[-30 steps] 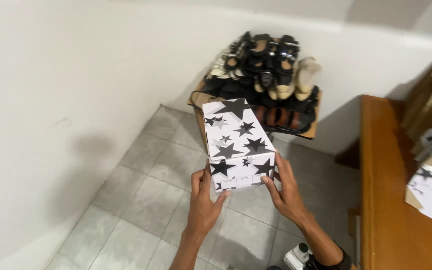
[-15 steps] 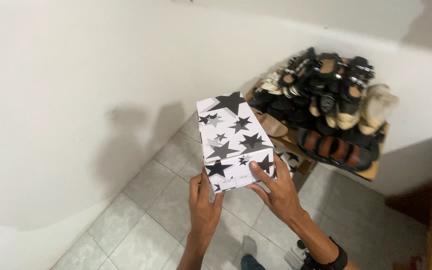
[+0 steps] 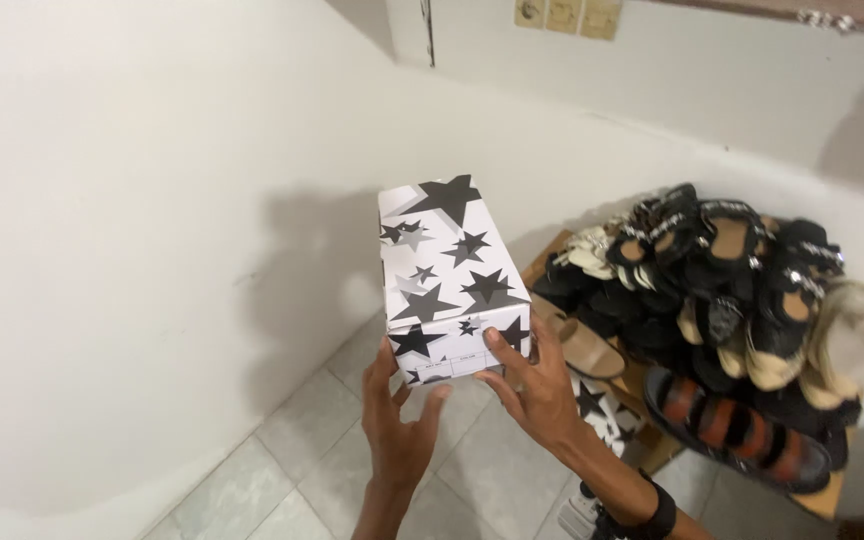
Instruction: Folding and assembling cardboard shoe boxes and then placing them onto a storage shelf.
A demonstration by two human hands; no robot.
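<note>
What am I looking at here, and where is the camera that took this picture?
There is no machine here. The camera sits on a person's head and looks down, so you see that person's own two bare hands from above.

Both hands are raised in front of a white wall. The right hand grips the near end of a white box printed with black and grey stars, its fingers pressed on the end face. The left hand is open just under the box's near corner; whether it touches the box is hard to tell.

Below is a grey tiled floor. To the right stands a low wooden rack piled with sandals, mostly black, some tan and cream. The right wrist wears a dark band.
</note>
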